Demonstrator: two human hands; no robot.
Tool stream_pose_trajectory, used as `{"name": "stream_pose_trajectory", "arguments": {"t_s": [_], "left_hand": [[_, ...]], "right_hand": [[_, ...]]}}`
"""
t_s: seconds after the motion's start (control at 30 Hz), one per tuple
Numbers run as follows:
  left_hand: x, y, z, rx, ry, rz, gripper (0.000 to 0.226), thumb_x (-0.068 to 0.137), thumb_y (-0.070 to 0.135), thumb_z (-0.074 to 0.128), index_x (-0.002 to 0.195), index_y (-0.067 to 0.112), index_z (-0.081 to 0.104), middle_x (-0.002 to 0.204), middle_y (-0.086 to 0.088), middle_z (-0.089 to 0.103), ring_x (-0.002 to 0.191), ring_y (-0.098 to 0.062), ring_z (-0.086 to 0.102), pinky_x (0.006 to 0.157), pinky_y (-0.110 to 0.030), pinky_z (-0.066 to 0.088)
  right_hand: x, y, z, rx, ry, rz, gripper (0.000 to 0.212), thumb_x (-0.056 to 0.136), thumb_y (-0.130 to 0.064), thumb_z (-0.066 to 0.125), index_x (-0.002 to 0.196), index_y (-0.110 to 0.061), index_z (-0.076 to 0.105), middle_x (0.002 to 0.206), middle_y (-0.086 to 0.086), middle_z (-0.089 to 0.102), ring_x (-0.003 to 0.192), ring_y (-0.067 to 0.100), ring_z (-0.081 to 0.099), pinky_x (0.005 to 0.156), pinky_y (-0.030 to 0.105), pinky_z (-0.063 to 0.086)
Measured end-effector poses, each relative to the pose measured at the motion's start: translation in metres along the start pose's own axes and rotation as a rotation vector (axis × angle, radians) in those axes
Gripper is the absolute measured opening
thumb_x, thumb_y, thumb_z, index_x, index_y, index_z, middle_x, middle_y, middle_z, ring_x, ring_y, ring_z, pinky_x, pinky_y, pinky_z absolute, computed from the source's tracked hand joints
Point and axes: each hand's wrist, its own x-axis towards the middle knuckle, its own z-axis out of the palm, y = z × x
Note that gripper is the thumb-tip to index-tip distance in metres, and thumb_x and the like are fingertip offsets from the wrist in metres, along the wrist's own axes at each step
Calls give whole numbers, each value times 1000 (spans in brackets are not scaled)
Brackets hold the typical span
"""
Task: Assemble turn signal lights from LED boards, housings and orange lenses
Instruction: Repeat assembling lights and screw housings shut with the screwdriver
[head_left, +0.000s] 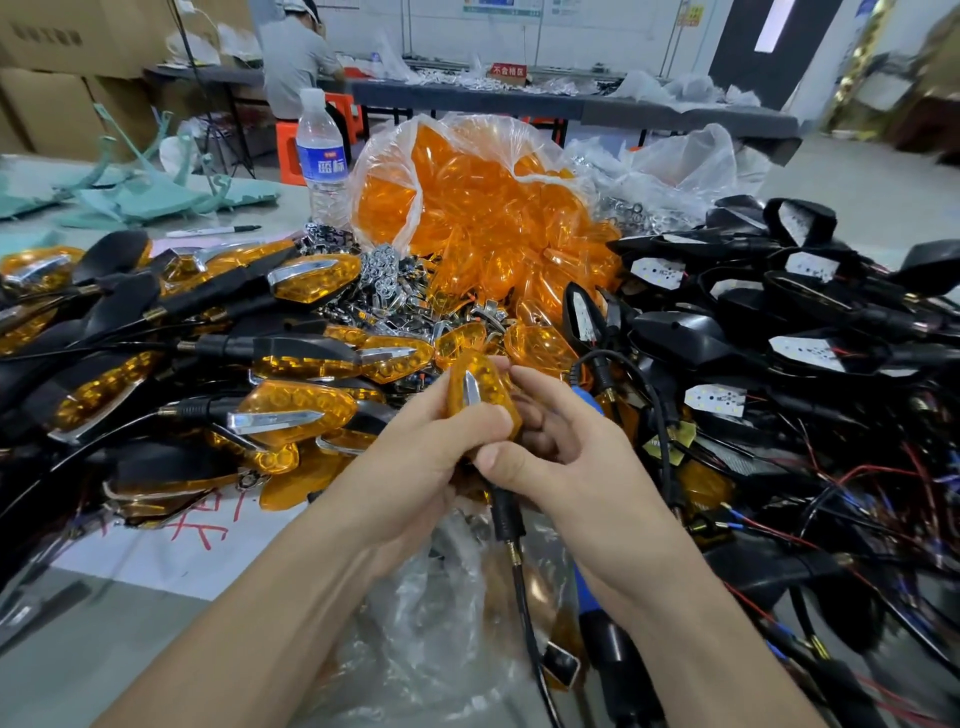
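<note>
Right now, holding one turn signal light (483, 389) upright in the middle of the view, orange lens (498, 397) turned toward the camera. Probably held this way to press the lens and its chrome trim strip (471, 388) home against the black shell behind, and to check the fit (shell mostly hidden by fingers, so hard to confirm).

Gripping with the left hand (415, 457) from the left: thumb curled across the lower face of the lens, other fingers wrapped round the back. Pinching with the right hand (566, 441) from the right: thumb pressed low near the stem, fingertips (522, 375) touching the upper right edge of the lens. Both closed tight on the light, with no slack visible.

Letting the black stem and cable (506, 512) hang down between the wrists, over crumpled clear plastic (441, 623).

Drawing, by the look of it, on stock ranged within reach: finished lights (291, 410) piled to the left, a bag of loose orange lenses (483, 208) straight ahead, black housings (675, 332) with white LED boards (808, 356) heaped to the right, and spare chrome trims (384, 275) in between.

Judging this unit close to done, but cannot tell whether the lens is fully snapped in.
</note>
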Motion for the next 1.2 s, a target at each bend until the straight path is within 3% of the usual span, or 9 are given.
{"name": "stream_pose_trajectory", "arguments": {"t_s": [0.1,0.2,0.27,0.33,0.4,0.53,0.63,0.93,1.2], "left_hand": [[0,1,-1,68,82,115,33,78,33,81,109,28,72,110,-9,78,105,-31,76,84,-41,64],[-2,3,1,258,229,236,38,69,54,86,97,32,70,97,-3,77,92,-24,76,78,-44,64],[-3,5,1,409,342,286,40,72,70,74,90,35,69,84,5,74,79,-15,71,72,-42,58],[-4,10,-2,445,402,287,49,76,78,64,89,31,72,80,6,72,77,-20,69,72,-47,55],[-4,15,-5,370,401,289,47,75,71,67,90,28,77,83,0,76,78,-25,72,69,-43,60],[-5,21,-1,261,428,302,26,87,44,72,82,20,79,71,-2,71,60,-15,66,53,-22,53],[-5,22,-1,105,464,204,30,97,34,70,75,15,78,69,-6,70,56,-14,64,48,-21,50],[-3,21,-1,-47,453,59,36,97,39,67,69,22,82,74,-7,76,59,-13,68,50,-20,54],[-3,19,-8,60,320,168,26,90,44,67,90,22,81,85,-9,74,73,-18,69,63,-26,57]], "right_hand": [[-1,4,3,-108,34,13,58,86,-19,85,117,-58,55,116,-27,71,112,-5,66,86,20,58],[-1,4,5,-53,21,61,56,89,-19,82,125,-52,55,115,-13,75,106,1,71,77,22,61],[-2,-1,7,-32,-5,84,54,93,-15,77,133,-45,56,102,-3,79,86,12,76,69,25,61],[-4,-5,7,-30,-24,50,40,94,-11,75,111,-47,69,78,8,75,60,17,67,55,26,54],[-6,-9,5,6,-53,49,30,92,-11,76,89,-41,78,75,25,68,50,18,56,44,26,45],[-10,-13,3,229,-158,150,11,89,-11,76,95,-20,81,88,22,74,50,14,60,44,20,47],[-8,-11,1,402,-253,201,28,90,-26,67,112,-14,79,102,22,75,62,18,68,53,21,55],[-3,-12,0,541,-219,286,50,69,-36,78,104,0,79,97,32,73,60,28,72,51,30,61],[-5,-12,-8,341,-188,210,31,90,-22,63,117,-13,77,95,24,73,68,22,71,58,26,59]]}}
